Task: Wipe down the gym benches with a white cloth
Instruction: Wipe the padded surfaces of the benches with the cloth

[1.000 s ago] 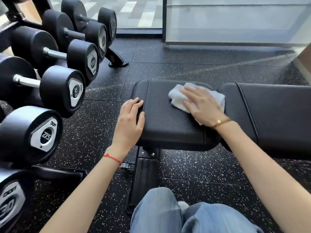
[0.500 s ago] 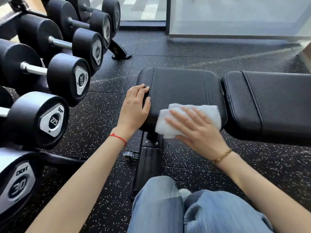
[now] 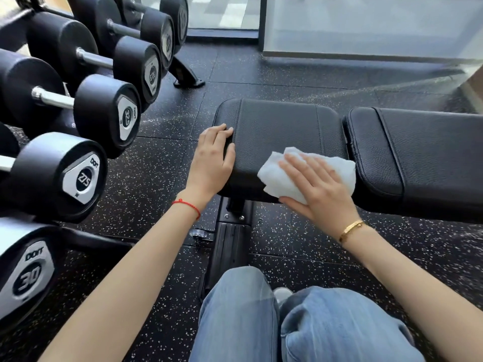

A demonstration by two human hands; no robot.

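Note:
A black padded gym bench lies across the middle of the view, with a small seat pad point(image 3: 277, 129) and a longer back pad point(image 3: 423, 152) to its right. A crumpled white cloth point(image 3: 277, 176) lies on the near right corner of the seat pad. My right hand point(image 3: 317, 186) presses flat on the cloth with straight, spread fingers, its thumb under the pad's near edge. My left hand point(image 3: 213, 160) rests on the seat pad's left edge, fingers laid over the rim.
A rack of black dumbbells point(image 3: 86, 176) fills the left side, close to my left arm. The bench's black support post point(image 3: 230, 246) stands in front of my knees in blue jeans point(image 3: 261, 320). Speckled black rubber floor point(image 3: 162, 178) surrounds the bench; glass panels point(image 3: 366, 24) stand behind.
My right hand drew the cloth from the far part of the seat pad to its near edge, then shifted it right toward the near right corner. My left hand stayed on the left edge.

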